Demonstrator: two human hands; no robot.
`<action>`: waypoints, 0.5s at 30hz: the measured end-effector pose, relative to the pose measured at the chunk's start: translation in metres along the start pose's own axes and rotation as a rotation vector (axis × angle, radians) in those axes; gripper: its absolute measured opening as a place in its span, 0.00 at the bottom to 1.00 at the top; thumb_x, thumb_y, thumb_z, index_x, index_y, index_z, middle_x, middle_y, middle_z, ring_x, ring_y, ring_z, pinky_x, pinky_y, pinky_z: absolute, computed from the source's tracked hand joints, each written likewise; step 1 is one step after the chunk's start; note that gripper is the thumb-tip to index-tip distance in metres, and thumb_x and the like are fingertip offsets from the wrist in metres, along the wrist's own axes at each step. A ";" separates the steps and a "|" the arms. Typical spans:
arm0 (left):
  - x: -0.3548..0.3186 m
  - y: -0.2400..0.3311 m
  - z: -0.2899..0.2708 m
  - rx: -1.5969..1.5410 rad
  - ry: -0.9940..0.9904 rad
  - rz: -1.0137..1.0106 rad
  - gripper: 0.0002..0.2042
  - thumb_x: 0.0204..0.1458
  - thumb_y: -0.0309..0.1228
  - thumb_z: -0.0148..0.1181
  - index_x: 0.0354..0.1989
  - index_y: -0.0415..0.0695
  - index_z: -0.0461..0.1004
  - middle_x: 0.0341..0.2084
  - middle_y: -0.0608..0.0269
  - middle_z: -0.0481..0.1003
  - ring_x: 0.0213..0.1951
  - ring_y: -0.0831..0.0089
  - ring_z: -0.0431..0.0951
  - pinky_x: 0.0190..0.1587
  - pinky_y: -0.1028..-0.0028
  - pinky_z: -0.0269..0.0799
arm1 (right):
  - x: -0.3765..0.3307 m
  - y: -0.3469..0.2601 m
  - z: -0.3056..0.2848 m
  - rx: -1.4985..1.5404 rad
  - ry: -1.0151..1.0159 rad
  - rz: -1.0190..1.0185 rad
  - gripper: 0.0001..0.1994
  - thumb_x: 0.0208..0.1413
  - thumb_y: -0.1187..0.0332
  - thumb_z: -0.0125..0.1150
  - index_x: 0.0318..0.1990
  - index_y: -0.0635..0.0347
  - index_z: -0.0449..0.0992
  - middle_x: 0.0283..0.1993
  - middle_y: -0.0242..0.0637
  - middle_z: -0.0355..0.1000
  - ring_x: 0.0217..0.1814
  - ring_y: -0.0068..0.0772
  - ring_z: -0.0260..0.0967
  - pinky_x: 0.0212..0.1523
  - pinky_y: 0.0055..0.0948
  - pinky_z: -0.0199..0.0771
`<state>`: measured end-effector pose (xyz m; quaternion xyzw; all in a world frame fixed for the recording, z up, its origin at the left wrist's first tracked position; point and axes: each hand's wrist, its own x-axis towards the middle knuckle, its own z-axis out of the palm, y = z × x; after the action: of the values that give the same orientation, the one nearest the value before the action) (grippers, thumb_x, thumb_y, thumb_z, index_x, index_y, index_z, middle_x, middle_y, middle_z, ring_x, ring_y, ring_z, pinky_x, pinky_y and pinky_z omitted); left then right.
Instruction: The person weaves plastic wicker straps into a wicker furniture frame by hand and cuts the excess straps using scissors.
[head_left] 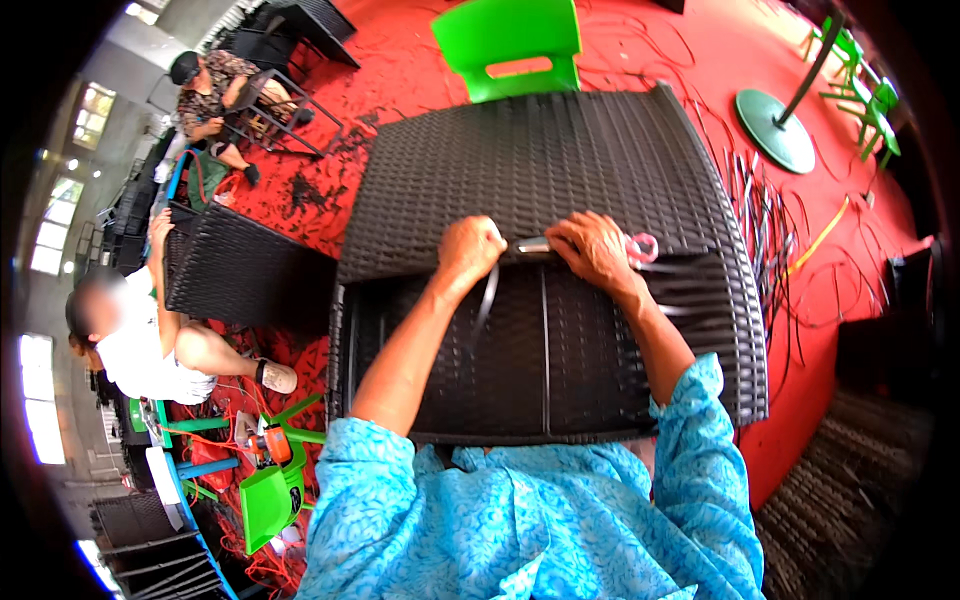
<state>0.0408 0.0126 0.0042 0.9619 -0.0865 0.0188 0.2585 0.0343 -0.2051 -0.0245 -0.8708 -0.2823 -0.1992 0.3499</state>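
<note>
In front of me is a black woven wicker furniture piece (540,150), with a recessed dark section nearest my body. My left hand (470,255) is closed in a fist at the recess's far edge, and a thin plastic strip (487,300) hangs down from it. Just to its right, my right hand (595,248) grips a pair of scissors. The scissors' pink handle loop (642,248) sticks out on the right of that hand. Their metal blades (533,244) point left toward my left fist. Loose dark strips (690,280) lie beside my right wrist.
A green plastic chair (510,50) stands beyond the wicker piece. Long strips (755,215) litter the red floor on the right, near a round green base (775,130) with a pole. To the left, two people work on black furniture; an orange power tool (270,443) rests near a green chair.
</note>
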 end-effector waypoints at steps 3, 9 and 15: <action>-0.005 0.007 0.013 -0.008 0.061 0.059 0.06 0.34 0.33 0.58 0.16 0.44 0.74 0.17 0.50 0.72 0.24 0.53 0.74 0.27 0.59 0.69 | -0.011 0.002 -0.007 -0.060 -0.034 0.037 0.05 0.45 0.61 0.57 0.29 0.48 0.74 0.26 0.29 0.67 0.33 0.33 0.65 0.34 0.34 0.62; -0.014 0.002 0.002 -0.028 -0.033 0.047 0.05 0.38 0.28 0.56 0.23 0.43 0.76 0.22 0.54 0.75 0.27 0.61 0.76 0.31 0.66 0.70 | -0.008 -0.007 -0.011 -0.049 -0.035 -0.005 0.06 0.45 0.62 0.58 0.29 0.49 0.75 0.25 0.29 0.67 0.32 0.33 0.65 0.33 0.34 0.62; -0.008 0.009 0.004 -0.097 0.004 0.004 0.05 0.37 0.24 0.56 0.25 0.43 0.74 0.22 0.56 0.74 0.29 0.61 0.76 0.31 0.66 0.69 | -0.004 -0.007 -0.012 -0.052 -0.061 0.040 0.06 0.43 0.61 0.60 0.29 0.49 0.75 0.25 0.29 0.66 0.33 0.32 0.65 0.34 0.34 0.62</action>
<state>0.0312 0.0042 0.0041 0.9480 -0.0889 0.0171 0.3051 0.0249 -0.2108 -0.0148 -0.8906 -0.2703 -0.1729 0.3223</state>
